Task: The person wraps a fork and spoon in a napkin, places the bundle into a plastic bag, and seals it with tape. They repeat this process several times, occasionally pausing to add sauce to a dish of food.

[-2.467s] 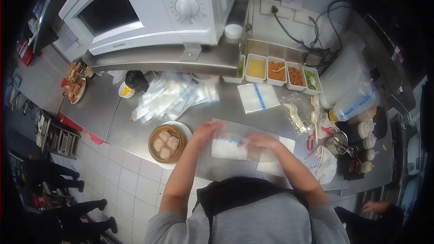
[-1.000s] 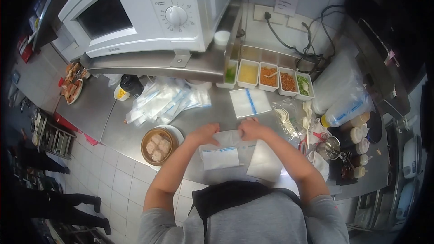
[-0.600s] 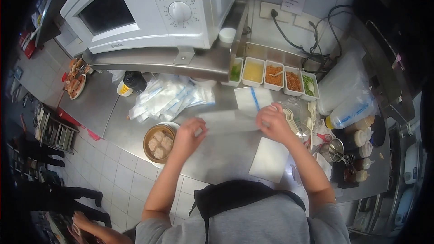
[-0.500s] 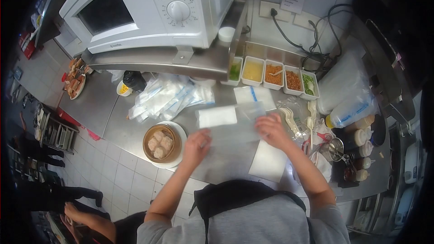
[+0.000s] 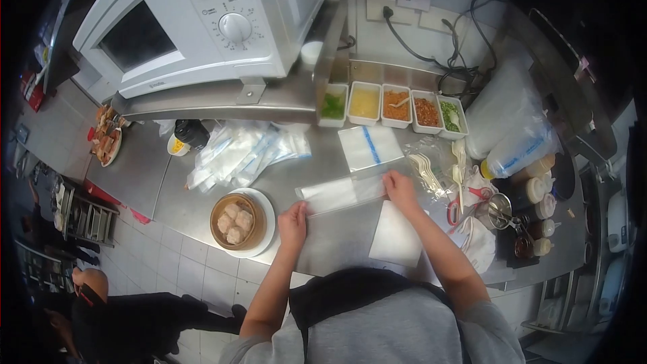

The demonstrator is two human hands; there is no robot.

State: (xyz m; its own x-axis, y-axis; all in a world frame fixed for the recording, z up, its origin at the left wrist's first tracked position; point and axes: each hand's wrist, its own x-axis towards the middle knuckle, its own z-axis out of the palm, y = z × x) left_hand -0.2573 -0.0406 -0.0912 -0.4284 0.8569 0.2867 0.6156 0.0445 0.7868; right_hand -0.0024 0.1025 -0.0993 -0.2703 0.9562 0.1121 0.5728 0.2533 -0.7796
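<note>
A clear plastic sleeve with a white folded napkin [image 5: 331, 195] inside stretches between my two hands over the steel counter. Its left end is pinched by my left hand [image 5: 293, 221], and its right end by my right hand [image 5: 399, 190]. Just behind it lies a white sheet with a blue stripe [image 5: 369, 147]. A plain white sheet [image 5: 397, 234] rests under my right forearm. To the left, a bamboo steamer of dumplings [image 5: 236, 221] sits on a white plate [image 5: 268, 228]. A pile of wrapped packets [image 5: 246, 155] lies behind the steamer.
White tubs of toppings [image 5: 364, 102] line the back below a microwave [image 5: 182, 20]. Bagged plastic forks [image 5: 426, 172], red-handled scissors [image 5: 465, 203], a metal cup [image 5: 495, 209] and sauce bottles [image 5: 539, 209] stand at right. Another person in black [image 5: 135, 320] is at lower left.
The sleeve has been folded into a narrower strip and is now drawn out between my closed fingers. The camera view has shifted, and the other person at lower left has moved.
</note>
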